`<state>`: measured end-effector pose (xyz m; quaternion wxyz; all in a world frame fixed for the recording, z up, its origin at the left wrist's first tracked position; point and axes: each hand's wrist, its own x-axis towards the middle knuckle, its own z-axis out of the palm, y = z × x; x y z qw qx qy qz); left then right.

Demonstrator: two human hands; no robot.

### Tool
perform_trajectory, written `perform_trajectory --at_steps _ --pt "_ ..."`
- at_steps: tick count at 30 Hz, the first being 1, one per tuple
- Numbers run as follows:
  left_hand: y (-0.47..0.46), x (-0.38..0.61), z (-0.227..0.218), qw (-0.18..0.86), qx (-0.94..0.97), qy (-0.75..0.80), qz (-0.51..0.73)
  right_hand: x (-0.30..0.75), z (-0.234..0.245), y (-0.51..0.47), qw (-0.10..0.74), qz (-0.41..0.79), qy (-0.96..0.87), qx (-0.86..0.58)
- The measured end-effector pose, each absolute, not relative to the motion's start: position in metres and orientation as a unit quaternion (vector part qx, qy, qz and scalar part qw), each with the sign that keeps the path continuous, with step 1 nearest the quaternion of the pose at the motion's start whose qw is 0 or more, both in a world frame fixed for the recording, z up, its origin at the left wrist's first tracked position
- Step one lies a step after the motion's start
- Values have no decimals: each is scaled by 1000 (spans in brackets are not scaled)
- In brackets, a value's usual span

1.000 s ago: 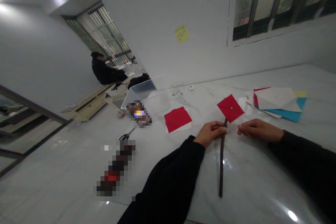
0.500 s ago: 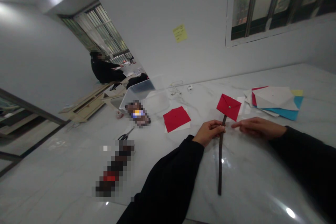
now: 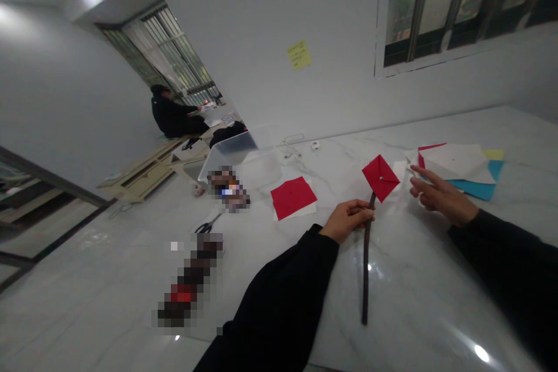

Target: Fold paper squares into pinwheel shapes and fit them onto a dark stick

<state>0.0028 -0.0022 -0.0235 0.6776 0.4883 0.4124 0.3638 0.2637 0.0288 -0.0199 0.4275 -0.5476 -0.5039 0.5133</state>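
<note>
My left hand [image 3: 347, 218] is closed around the upper part of a dark brown stick [image 3: 366, 279], which stands nearly upright. At the stick's top sits a red folded-paper pinwheel [image 3: 378, 179] with a small silvery pin head at its middle. To the right of the pinwheel is my right hand [image 3: 440, 195], its fingers apart and holding nothing, close to a stack of coloured paper. That stack has white sheets [image 3: 457, 160] over blue paper [image 3: 486, 189] and some red and yellow.
Left of my hands lie red paper [image 3: 294, 196] over a white sheet, scissors [image 3: 208, 224], a pixelated phone-like thing and a blurred-out strip. A clear plastic bin [image 3: 235, 154] stands behind. Another person [image 3: 174, 113] sits far left. A yellow note [image 3: 299, 55] sticks to the wall.
The red pinwheel has turned about its pin, so one corner now points up. My right hand has moved up and right, away from it, with fingers spreading. My left hand stays on the stick.
</note>
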Motion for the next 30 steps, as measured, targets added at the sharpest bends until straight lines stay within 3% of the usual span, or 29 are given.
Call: perform_trajectory --at_steps 3,5,9,13,18,20,27,30 --pt "-2 3 -24 674 491 412 369 259 -19 24 292 529 -610 -513" --pt "-2 3 -25 674 490 407 373 258 -19 23 248 507 -650 -509" --pt "-1 3 -25 672 493 409 371 261 -21 27 309 455 -625 -554" --pt "-1 3 -24 667 494 419 367 260 -20 27 362 496 -543 -573" --pt "-1 3 -25 675 484 413 374 247 -17 12 200 640 -611 -419" --pt "-1 3 -26 674 486 411 374 244 -18 9 179 646 -626 -397" --pt "-1 4 -26 670 481 425 372 258 -22 27 354 539 -512 -567" --pt "-2 5 -24 663 474 432 387 256 -20 24 372 568 -458 -574"
